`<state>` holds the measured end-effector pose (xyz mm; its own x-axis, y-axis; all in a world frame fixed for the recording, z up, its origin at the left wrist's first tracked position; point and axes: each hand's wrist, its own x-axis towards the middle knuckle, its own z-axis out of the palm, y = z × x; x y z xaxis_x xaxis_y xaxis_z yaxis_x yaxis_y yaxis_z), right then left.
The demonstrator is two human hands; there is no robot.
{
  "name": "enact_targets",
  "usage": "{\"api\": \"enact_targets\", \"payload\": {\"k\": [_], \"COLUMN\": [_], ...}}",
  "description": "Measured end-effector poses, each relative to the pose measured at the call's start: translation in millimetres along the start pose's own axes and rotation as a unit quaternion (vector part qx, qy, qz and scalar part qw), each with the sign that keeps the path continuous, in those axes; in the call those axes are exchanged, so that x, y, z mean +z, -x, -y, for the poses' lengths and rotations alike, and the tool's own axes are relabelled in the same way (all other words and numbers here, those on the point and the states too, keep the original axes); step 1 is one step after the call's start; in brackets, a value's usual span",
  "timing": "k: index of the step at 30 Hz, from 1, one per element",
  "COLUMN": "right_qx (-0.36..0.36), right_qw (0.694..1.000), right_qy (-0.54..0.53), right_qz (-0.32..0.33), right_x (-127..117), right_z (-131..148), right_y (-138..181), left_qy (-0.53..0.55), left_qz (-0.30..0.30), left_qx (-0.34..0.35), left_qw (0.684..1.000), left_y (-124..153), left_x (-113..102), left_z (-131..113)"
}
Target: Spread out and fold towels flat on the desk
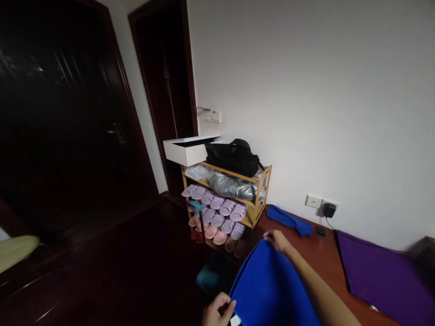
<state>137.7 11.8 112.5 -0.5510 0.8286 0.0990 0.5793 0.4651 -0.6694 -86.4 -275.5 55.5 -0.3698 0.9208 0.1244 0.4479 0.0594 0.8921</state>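
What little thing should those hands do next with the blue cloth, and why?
Perhaps draw the edge of the blue cloth taut: the left hand pinches it near a white tag, the right hand holds its upper corner, and between them the edge bows, with what looks like two layers slightly apart.

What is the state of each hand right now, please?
Left hand: closed, pinching the large blue cloth at its edge.
Right hand: closed, pinching the same cloth at its far corner.
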Motion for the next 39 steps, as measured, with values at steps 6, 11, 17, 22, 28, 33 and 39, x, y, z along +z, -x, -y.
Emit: {"api": "enact_targets", "payload": {"k": [6, 11, 17, 22, 28, 33, 39], "right_qx": [-0.038, -0.071, -0.089, -0.070, -0.061, -0.064, -0.051], "right_qw": [0.998, 0.995, 0.990, 0.982, 0.975, 0.972, 0.964], "right_qy": [-0.037, -0.043, -0.049, -0.076, -0.082, -0.062, -0.050], "right_qz": [-0.036, -0.054, -0.101, -0.158, -0.197, -0.216, -0.255], "right_x": [-119.1, -197.6, -255.1, -281.2, -295.3, -299.7, -299.8], "right_z": [28.2, 54.7, 88.1, 102.7, 102.8, 100.2, 79.7], "right_y": [83.5, 168.8, 253.4, 303.7, 339.4, 359.6, 370.4], "left_qy": [-0.011, -0.048, -0.039, -0.052, -0.013, -0.007, 0.046], "left_qz": [0.033, 0.080, 0.118, 0.138, 0.183, 0.225, 0.255], "left_qx": [0.132, 0.247, 0.328, 0.339, 0.309, 0.298, 0.281], "left_qw": [0.991, 0.965, 0.937, 0.929, 0.933, 0.927, 0.924], "left_y": [-0.6, -1.6, -2.6, -5.5, -4.4, -6.0, -3.4], "left_x": [-50.6, -85.8, -103.8, -98.0, -67.2, -42.0, -21.0], "left_z": [-104.4, -205.8, -292.3, -321.5, -327.2, -322.7, -322.1]}}
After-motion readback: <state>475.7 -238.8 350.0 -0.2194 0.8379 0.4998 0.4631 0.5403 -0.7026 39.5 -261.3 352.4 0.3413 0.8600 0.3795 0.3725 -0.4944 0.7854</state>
